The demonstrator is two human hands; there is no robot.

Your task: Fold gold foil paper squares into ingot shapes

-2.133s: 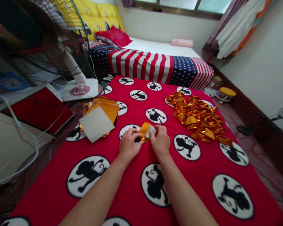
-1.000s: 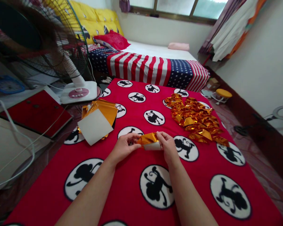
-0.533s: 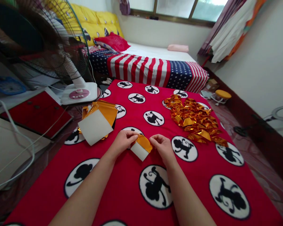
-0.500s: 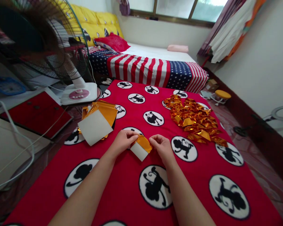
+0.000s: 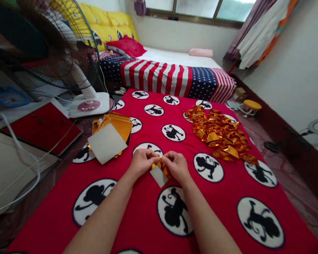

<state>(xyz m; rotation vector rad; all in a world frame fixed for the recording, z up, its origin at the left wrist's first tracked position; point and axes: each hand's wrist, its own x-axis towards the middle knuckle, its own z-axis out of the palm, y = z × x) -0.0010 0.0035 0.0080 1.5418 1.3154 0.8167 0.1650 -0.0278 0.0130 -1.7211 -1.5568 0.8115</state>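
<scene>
Between my two hands is a sheet of gold foil paper (image 5: 159, 176), partly folded, its pale backing facing up at the near side. My left hand (image 5: 143, 162) pinches its upper left edge between thumb and fingers. From the other side my right hand (image 5: 176, 165) pinches the upper edge as well, the fingertips of both hands almost touching. Off to the left lies a stack of gold foil sheets (image 5: 123, 128), with a pale square sheet (image 5: 107, 143) turned backing up on top. Rows of folded gold foil pieces (image 5: 218, 132) spread out at the right.
A red cloth with monkey prints (image 5: 137, 218) covers the surface under my hands. An electric fan (image 5: 88, 102) stands beyond the left edge. A bed with a striped, starred cover (image 5: 161, 76) is at the back, and a yellow stool (image 5: 251, 104) stands at the right.
My right hand has moved left and slightly down, bringing its fingertips close to the left hand's. The foil sheet is now gathered at the top and shows more creases.
</scene>
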